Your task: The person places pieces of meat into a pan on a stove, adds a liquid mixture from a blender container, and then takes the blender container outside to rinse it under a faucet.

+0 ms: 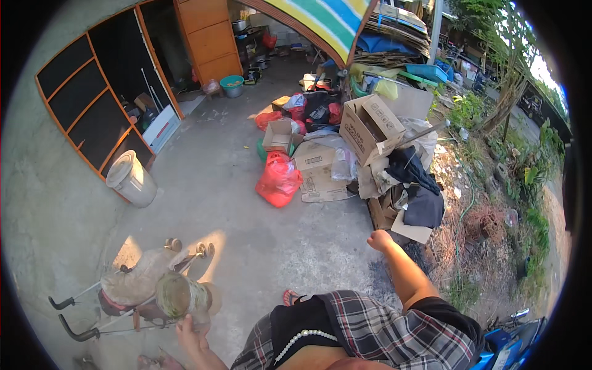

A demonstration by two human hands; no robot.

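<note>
My left hand grips the lower rim of a worn, stained bucket, tilted so that its round end faces left. Behind the bucket stands a folding stroller with curved black handles and a pale cloth over it. My right hand is held out over the ground near a pile of cardboard and dark cloth; its fingers are curled and I see nothing in them. A red plastic bag lies on the concrete ahead, beside flattened cardboard.
An open cardboard box tops the heap at the right. A lidded pale bin stands by the orange-framed screen at the left. Farther off, a green basin sits near the orange door. Plants and a hose border the right side.
</note>
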